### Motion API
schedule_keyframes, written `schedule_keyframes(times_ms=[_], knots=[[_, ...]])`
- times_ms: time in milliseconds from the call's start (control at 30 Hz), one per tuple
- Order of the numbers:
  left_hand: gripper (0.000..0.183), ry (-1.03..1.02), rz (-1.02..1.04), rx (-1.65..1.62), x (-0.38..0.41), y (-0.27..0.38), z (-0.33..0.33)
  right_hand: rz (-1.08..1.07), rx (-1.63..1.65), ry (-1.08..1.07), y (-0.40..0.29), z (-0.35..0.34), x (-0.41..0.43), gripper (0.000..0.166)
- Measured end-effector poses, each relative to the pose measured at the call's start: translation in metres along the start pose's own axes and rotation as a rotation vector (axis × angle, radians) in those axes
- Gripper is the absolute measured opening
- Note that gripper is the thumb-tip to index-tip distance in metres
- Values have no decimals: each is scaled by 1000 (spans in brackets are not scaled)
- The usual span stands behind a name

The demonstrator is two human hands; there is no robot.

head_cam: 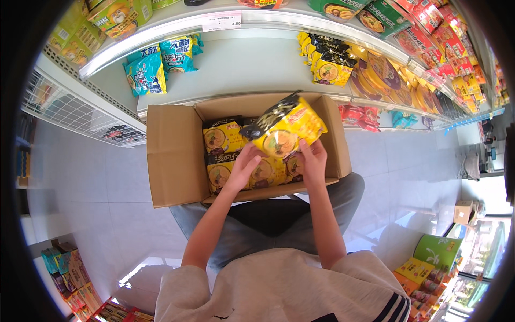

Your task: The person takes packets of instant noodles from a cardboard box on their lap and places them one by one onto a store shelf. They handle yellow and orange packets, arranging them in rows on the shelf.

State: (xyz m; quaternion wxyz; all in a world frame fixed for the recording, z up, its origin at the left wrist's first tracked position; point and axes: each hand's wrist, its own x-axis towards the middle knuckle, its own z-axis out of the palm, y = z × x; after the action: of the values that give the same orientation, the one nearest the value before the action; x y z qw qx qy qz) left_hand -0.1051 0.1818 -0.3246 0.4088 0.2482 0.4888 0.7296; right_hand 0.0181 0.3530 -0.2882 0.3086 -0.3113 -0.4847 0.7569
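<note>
A black-and-yellow instant noodle packet (295,125) is held tilted above an open cardboard box (173,155). My right hand (314,161) grips its lower right edge, thumb in front. My left hand (245,166) supports the lower left edge, with its fingers partly hidden behind the packet. Matching noodle packets (221,173) lie in rows inside the box, some covered by my hands and the held packet. The box rests at my knees, its left flap folded outward.
Beyond the box is a white shelf (249,60) with blue noodle packets (147,72) at left and yellow-and-black packets (330,66) at right. Bowl noodles (378,70) stand farther right. A wire mesh rack (88,108) is at the left; a price tag (222,21) hangs above.
</note>
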Motion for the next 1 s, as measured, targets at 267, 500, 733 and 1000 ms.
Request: schedule_keyframes(times_ms=[267,500,733,1000], knots=[[33,-128,-62,263,0,-10,1,-92,228,313,-65,-51,148,39],[25,-134,-98,317,-2,-9,5,58,379,234,-31,-110,286,44],[25,-122,-17,398,-1,-11,6,235,-31,591,-12,-124,334,52],[21,-127,-38,439,2,-15,6,-62,-442,712,-23,-113,321,63]])
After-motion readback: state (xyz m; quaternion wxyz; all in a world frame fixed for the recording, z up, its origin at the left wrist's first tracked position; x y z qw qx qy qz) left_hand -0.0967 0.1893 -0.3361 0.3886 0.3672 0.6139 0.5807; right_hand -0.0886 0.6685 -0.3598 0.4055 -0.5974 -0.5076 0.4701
